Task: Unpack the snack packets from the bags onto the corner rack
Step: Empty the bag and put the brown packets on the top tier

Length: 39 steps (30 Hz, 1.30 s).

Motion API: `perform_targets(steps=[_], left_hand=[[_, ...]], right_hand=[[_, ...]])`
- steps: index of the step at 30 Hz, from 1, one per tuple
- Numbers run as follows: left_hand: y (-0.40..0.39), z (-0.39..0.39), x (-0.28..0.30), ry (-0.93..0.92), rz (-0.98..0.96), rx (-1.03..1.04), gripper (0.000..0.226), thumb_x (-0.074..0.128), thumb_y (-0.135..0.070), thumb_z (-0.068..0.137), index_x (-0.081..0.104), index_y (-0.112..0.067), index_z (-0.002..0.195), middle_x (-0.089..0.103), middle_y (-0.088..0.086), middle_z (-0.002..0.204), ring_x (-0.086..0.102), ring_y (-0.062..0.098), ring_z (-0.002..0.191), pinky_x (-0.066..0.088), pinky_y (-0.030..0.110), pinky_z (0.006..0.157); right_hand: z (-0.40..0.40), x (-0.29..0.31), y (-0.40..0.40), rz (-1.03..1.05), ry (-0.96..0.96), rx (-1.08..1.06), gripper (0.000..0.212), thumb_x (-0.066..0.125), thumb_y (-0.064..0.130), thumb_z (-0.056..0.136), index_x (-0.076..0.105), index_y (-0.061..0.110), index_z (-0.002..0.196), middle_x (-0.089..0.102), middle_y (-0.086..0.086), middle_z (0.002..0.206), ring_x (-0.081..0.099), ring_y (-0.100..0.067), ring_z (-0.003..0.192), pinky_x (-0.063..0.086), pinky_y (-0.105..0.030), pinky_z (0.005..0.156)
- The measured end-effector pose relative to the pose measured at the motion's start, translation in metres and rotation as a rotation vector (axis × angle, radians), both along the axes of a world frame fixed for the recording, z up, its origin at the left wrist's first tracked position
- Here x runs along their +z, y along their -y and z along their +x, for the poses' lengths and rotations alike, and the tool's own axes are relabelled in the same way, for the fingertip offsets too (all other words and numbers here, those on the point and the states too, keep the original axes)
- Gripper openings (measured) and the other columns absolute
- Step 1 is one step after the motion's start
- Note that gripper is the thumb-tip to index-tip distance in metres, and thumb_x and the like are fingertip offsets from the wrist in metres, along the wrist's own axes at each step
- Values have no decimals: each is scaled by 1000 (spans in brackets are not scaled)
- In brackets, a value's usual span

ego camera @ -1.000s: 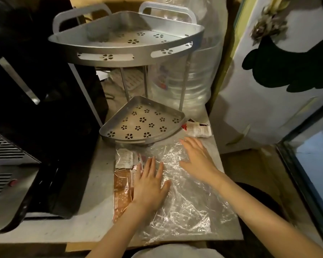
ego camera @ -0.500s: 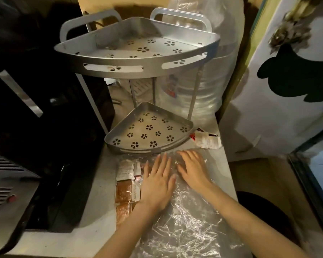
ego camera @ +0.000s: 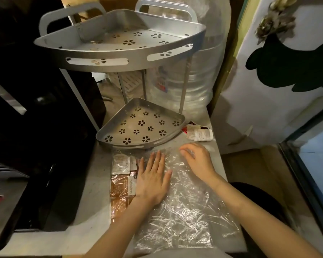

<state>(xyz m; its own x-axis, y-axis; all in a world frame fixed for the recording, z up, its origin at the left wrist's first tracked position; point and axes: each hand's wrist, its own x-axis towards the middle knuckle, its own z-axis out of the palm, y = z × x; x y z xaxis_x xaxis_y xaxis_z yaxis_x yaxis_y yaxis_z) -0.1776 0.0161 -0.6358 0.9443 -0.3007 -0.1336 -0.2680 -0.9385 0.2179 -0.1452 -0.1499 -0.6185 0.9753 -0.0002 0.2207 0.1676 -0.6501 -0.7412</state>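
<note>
Left hand [ego camera: 151,180] lies flat, palm down, fingers spread wide, pressed on the clear bag [ego camera: 181,205] near the bag's left edge. It grips nothing. Right hand [ego camera: 198,161] rests on the bag's far right corner with its fingers curled downward; whether they pinch the plastic cannot be told.

That bag lies crumpled and flat on the counter [ego camera: 93,185], reaching from just short of the rack [ego camera: 138,127] to the counter's near edge. Along the bag's left edge, beside the left hand, sit the snack packets [ego camera: 120,178]: a pale white one farthest away, brown ones nearer. They seem to lie under the plastic, though that is hard to judge. The left hand's little-finger side touches or overlaps the nearest of them.

At the counter's far end stands the rack, a silver two-tier corner frame with flower-shaped holes. Its lower shelf sits just beyond the bag's far edge, and the upper shelf [ego camera: 119,51] is raised above it on thin posts. Neither shelf holds any packets.

One loose packet [ego camera: 199,134], white with some red, lies on the counter at the right edge, just right of the lower shelf and beyond the right hand. Behind the rack stands a large clear water jug [ego camera: 196,86]. A black appliance [ego camera: 35,116] fills the counter's left side.
</note>
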Motion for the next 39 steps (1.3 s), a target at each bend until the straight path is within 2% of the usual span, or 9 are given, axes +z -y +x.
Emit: perform_targets(steps=[4,7,12,16,20,26,31,35,39], left_hand=[[-1,0,-3,11,-2,-14,71,-22,-56,76,-20,-26,141,-22,-2,152,-22,16,139,-20,43,112],[-2,0,-6,29,1,-21,74,-27,-59,74,-19,-29,141,-22,-2,152,-23,17,139,-17,44,113],[-2,0,-7,41,0,-24,82,-37,-59,66,-17,-30,141,-20,-1,152,-20,17,140,-15,44,114],[-3,-1,-7,69,-31,-18,77,-31,-59,72,-13,-31,142,-18,-1,152,-18,18,140,-12,45,115],[-4,-3,-4,77,-62,-34,70,-22,-60,78,-10,-33,141,-14,-1,153,-16,17,141,-12,43,115],[-6,-30,22,275,-287,-94,63,1,-48,94,35,-21,139,28,-1,149,14,13,140,1,31,115],[7,-82,15,37,-296,-199,56,-11,-54,87,-5,-39,141,-11,-9,154,-16,4,141,-6,33,117],[12,-90,4,-12,-195,-193,49,-14,-53,86,-27,-45,133,-26,-6,151,-28,7,137,-10,40,117],[15,-87,4,17,-143,-208,51,-13,-51,87,-25,-43,136,-27,-4,151,-30,10,137,-13,41,116]], right_hand=[[-8,8,17,132,-112,30,10,61,12,86,69,15,91,61,14,90,57,-14,98,46,-31,90],[-13,11,30,155,-127,17,9,61,10,85,69,13,90,61,9,96,54,-15,106,38,-27,97],[-25,15,45,267,-169,-80,8,61,6,85,68,8,88,56,13,95,50,3,97,34,-1,84],[-34,19,57,500,-209,-254,12,61,3,84,67,13,89,60,3,93,53,-3,86,40,-7,76],[-39,24,59,760,-365,-322,17,51,4,91,62,15,84,58,-3,77,51,-13,70,43,-24,67],[-42,32,49,849,-471,-267,11,47,8,94,56,14,89,63,-7,82,60,-17,74,48,-25,70],[-43,36,43,943,-506,-228,13,45,9,95,54,13,102,68,-7,91,66,-18,83,50,-25,70],[-61,44,30,1039,-512,-271,23,43,32,96,45,22,116,64,-3,100,61,-18,90,47,-28,73],[-90,39,7,638,-590,-286,44,61,40,84,43,19,119,62,-7,88,55,-14,67,45,-22,54]])
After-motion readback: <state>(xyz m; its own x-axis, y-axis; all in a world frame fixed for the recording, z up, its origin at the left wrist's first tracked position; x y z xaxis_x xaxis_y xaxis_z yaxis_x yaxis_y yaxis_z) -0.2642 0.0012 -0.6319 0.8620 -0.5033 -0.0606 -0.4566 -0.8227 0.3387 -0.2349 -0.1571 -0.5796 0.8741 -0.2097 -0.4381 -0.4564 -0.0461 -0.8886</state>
